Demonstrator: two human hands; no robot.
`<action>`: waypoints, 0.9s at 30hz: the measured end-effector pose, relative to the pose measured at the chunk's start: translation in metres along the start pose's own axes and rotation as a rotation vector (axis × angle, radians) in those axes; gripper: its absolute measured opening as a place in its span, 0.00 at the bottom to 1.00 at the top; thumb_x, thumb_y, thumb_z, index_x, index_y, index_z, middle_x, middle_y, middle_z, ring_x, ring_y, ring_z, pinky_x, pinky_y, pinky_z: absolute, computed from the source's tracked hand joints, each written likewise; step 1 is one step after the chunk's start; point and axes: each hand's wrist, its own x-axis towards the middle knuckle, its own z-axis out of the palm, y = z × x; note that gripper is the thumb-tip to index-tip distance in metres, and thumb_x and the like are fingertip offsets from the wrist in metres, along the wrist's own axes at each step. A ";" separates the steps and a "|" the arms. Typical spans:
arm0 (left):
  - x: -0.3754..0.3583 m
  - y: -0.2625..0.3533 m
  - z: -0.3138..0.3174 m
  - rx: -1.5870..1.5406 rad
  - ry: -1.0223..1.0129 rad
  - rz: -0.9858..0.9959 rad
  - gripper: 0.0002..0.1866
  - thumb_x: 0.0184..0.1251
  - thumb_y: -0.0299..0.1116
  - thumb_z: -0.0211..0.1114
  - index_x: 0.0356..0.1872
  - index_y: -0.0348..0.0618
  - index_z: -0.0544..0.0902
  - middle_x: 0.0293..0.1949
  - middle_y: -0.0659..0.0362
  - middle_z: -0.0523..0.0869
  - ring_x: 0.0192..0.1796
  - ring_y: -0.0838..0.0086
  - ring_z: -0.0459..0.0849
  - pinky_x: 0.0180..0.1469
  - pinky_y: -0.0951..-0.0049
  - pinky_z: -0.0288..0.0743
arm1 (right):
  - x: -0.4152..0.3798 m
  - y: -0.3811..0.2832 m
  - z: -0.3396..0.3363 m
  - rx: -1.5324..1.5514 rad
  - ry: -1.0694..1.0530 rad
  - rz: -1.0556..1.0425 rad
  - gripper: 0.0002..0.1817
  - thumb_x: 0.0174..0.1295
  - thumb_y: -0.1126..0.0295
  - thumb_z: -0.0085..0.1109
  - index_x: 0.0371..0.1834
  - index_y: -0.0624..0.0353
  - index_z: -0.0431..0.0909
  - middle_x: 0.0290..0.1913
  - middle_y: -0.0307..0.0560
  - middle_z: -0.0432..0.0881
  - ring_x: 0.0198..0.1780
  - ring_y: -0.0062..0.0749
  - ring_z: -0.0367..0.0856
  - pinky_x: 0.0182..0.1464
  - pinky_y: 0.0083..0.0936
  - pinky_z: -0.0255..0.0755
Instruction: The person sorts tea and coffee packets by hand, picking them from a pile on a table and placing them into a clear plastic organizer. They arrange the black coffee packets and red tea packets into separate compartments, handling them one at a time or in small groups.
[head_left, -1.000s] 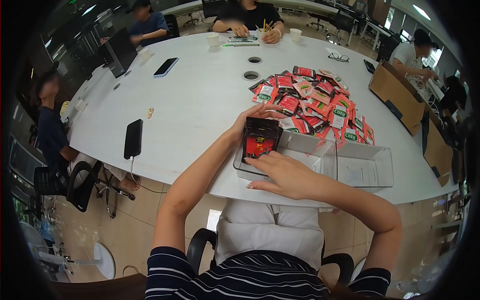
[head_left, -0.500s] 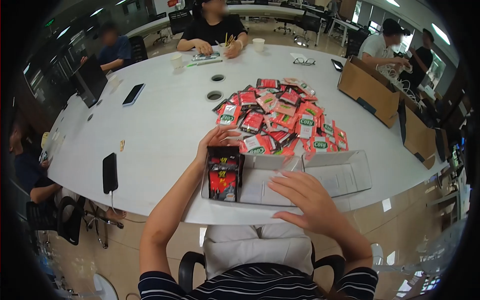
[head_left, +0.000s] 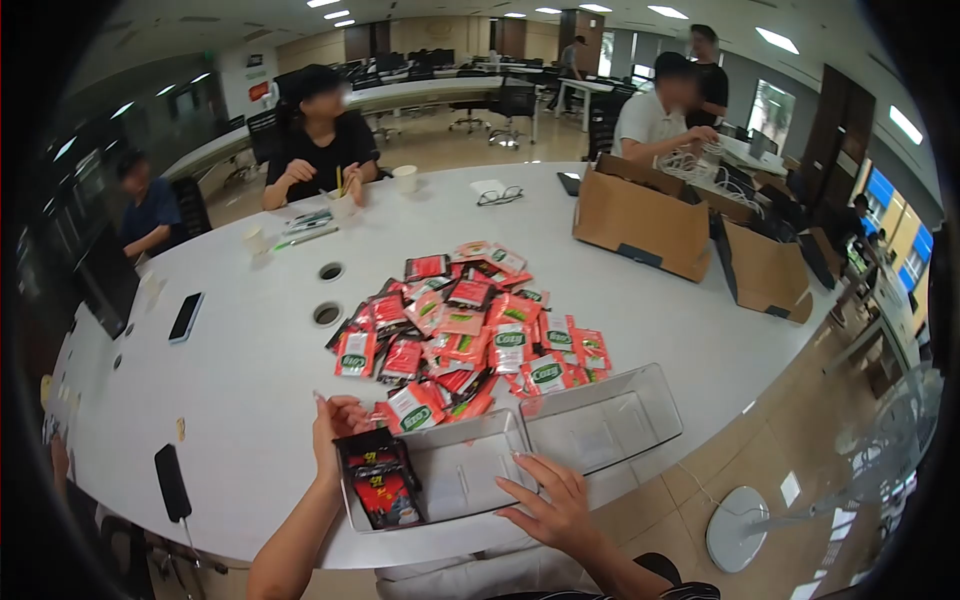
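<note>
A clear plastic bin (head_left: 462, 465) stands near the table's front edge, with black-and-red coffee sachets (head_left: 388, 495) upright at its left end. My left hand (head_left: 335, 428) is at the bin's back left corner, fingers apart and close to the pile of sachets. Over the bin's right end hangs my right hand (head_left: 552, 505), its fingers spread and holding nothing. A second clear bin (head_left: 605, 420) adjoins it on the right. Behind both bins lies a heap of red and pink sachets (head_left: 465, 322), several marked Cozy.
Cardboard boxes (head_left: 640, 222) with cables stand at the back right, near glasses (head_left: 500, 196). Phones (head_left: 172, 482) lie on the left, one with a cable. Paper cups (head_left: 404, 179) and pens (head_left: 306, 238) are near a person (head_left: 318, 140) across the table. Other people work farther off.
The head view has tilted up and turned right, so the table appears lower and farther left. Both hands remain around the left bin, with the right fingers now nearer its right end.
</note>
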 end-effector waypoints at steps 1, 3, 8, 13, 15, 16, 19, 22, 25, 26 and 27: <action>-0.001 0.000 0.002 -0.077 0.015 -0.044 0.31 0.77 0.59 0.40 0.41 0.36 0.76 0.28 0.58 0.80 0.29 0.76 0.80 0.36 0.77 0.79 | 0.001 -0.001 -0.001 -0.002 0.014 0.031 0.27 0.52 0.49 0.70 0.56 0.44 0.82 0.62 0.42 0.77 0.60 0.32 0.74 0.54 0.26 0.61; -0.004 0.002 0.007 -0.099 -0.043 -0.039 0.31 0.77 0.59 0.40 0.40 0.36 0.75 0.28 0.56 0.80 0.29 0.76 0.80 0.35 0.79 0.78 | 0.004 -0.001 -0.006 -0.066 0.054 0.112 0.30 0.50 0.43 0.68 0.54 0.45 0.83 0.59 0.43 0.78 0.55 0.32 0.74 0.56 0.29 0.59; -0.008 0.002 0.014 -0.109 -0.046 -0.040 0.32 0.77 0.60 0.39 0.36 0.38 0.75 0.25 0.56 0.80 0.27 0.77 0.79 0.32 0.79 0.76 | -0.001 0.005 -0.004 -0.172 0.087 0.099 0.29 0.48 0.39 0.69 0.48 0.45 0.85 0.38 0.34 0.77 0.40 0.27 0.71 0.58 0.32 0.56; -0.011 0.004 0.018 -0.135 0.001 -0.054 0.32 0.76 0.62 0.39 0.35 0.39 0.76 0.24 0.56 0.81 0.25 0.76 0.79 0.32 0.78 0.76 | -0.011 0.014 0.003 -0.089 0.135 0.015 0.22 0.43 0.42 0.74 0.32 0.43 0.83 0.26 0.30 0.67 0.34 0.24 0.68 0.51 0.28 0.56; -0.011 0.004 0.020 -0.137 0.004 -0.064 0.33 0.76 0.62 0.38 0.35 0.39 0.76 0.24 0.56 0.81 0.25 0.75 0.79 0.32 0.78 0.76 | -0.012 0.015 0.004 -0.059 0.146 0.012 0.21 0.40 0.43 0.76 0.29 0.43 0.82 0.25 0.30 0.66 0.33 0.24 0.68 0.48 0.27 0.56; -0.011 0.004 0.021 -0.136 0.006 -0.070 0.33 0.76 0.62 0.38 0.34 0.39 0.76 0.24 0.56 0.81 0.25 0.75 0.79 0.32 0.78 0.76 | -0.012 0.014 0.003 -0.059 0.148 0.012 0.21 0.37 0.44 0.76 0.28 0.43 0.82 0.25 0.30 0.67 0.32 0.25 0.68 0.46 0.27 0.55; -0.011 0.005 0.023 -0.136 0.009 -0.096 0.34 0.76 0.63 0.37 0.34 0.39 0.76 0.24 0.56 0.81 0.25 0.75 0.79 0.31 0.78 0.75 | -0.013 0.014 0.002 -0.062 0.142 0.013 0.21 0.40 0.44 0.76 0.30 0.43 0.82 0.26 0.29 0.68 0.33 0.23 0.70 0.47 0.27 0.56; -0.015 0.013 0.029 -0.140 0.013 -0.115 0.33 0.77 0.61 0.37 0.33 0.39 0.76 0.24 0.56 0.80 0.26 0.74 0.79 0.32 0.76 0.74 | -0.012 0.018 -0.004 -0.030 0.116 0.044 0.22 0.45 0.43 0.74 0.36 0.44 0.83 0.27 0.29 0.72 0.36 0.22 0.73 0.51 0.28 0.57; -0.007 0.010 0.017 0.129 -0.077 0.093 0.33 0.77 0.61 0.37 0.33 0.39 0.76 0.23 0.57 0.79 0.28 0.73 0.78 0.34 0.75 0.73 | -0.012 0.032 -0.026 0.045 0.081 0.092 0.25 0.54 0.42 0.67 0.45 0.49 0.83 0.34 0.33 0.79 0.40 0.29 0.76 0.54 0.34 0.60; -0.004 0.012 0.012 0.128 -0.100 0.124 0.31 0.78 0.57 0.39 0.35 0.37 0.77 0.26 0.57 0.79 0.30 0.73 0.79 0.38 0.74 0.73 | -0.008 0.042 -0.033 0.086 0.105 0.102 0.24 0.57 0.44 0.65 0.45 0.51 0.82 0.36 0.35 0.81 0.41 0.32 0.77 0.54 0.36 0.62; -0.003 0.012 0.008 0.208 -0.044 0.139 0.30 0.79 0.55 0.40 0.36 0.36 0.78 0.27 0.57 0.80 0.31 0.74 0.80 0.39 0.74 0.73 | -0.003 0.053 -0.041 0.034 0.138 0.115 0.22 0.60 0.48 0.64 0.45 0.53 0.82 0.38 0.38 0.82 0.42 0.35 0.77 0.53 0.37 0.63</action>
